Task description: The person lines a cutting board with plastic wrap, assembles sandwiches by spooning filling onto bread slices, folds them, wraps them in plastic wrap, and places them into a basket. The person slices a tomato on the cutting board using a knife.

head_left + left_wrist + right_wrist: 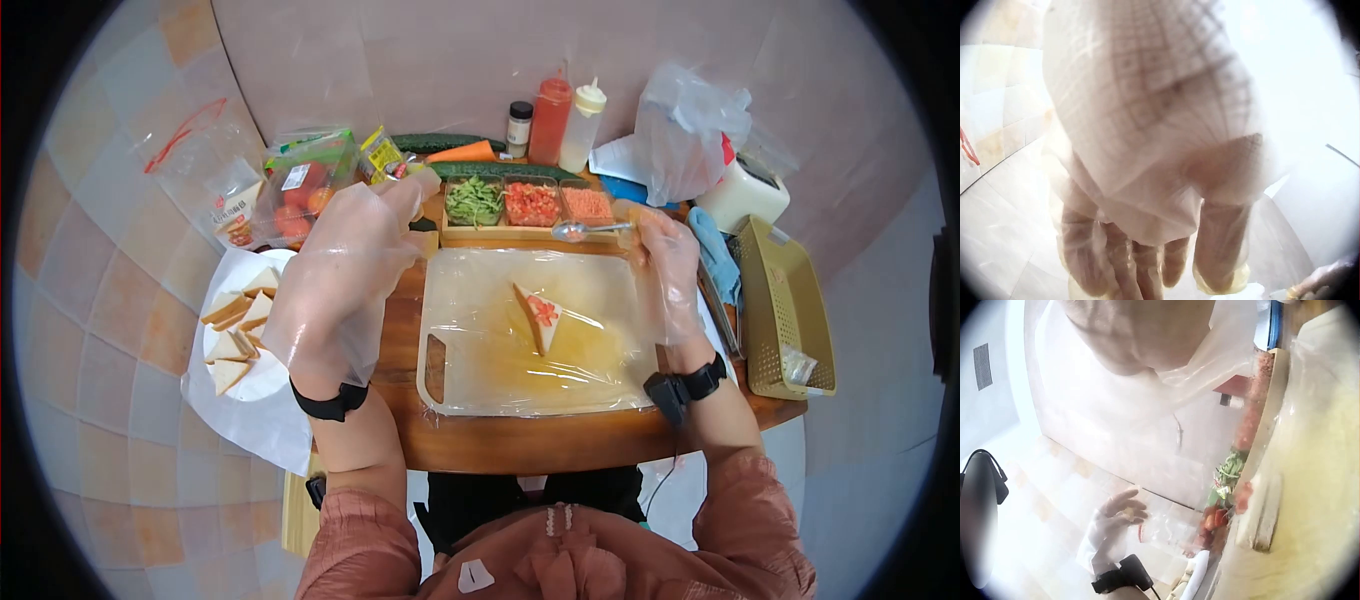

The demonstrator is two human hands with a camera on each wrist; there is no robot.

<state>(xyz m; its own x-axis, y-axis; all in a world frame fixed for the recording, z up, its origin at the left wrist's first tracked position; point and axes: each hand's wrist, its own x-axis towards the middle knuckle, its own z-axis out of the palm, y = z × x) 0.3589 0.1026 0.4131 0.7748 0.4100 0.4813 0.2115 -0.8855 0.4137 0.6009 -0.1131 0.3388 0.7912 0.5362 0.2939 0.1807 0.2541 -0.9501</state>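
My right hand [670,255], in a clear plastic glove, grips a metal spoon [572,231] by its handle, the bowl pointing left over the front of the wooden tray. My left hand [345,260], gloved too, is raised left of the cutting board [450,385], fingers loosely extended and holding nothing. Its fingers [1085,256] hang down in the left wrist view. A triangular sandwich [546,325] stands on the board's plastic wrap, a red flower-shaped topping on its white face. Behind the board, the wooden tray [480,234] bears containers of shredded greens [474,201], diced red pieces [531,204] and orange-pink bits [587,204].
Sandwich triangles fill a white plate [270,385] at left. Behind lie cucumbers [450,143], a carrot [462,152] and a tomato pack [300,200]. A red squeeze bottle [550,122] and a pale one [582,128] stand at the back. A perforated basket [780,300] is at right.
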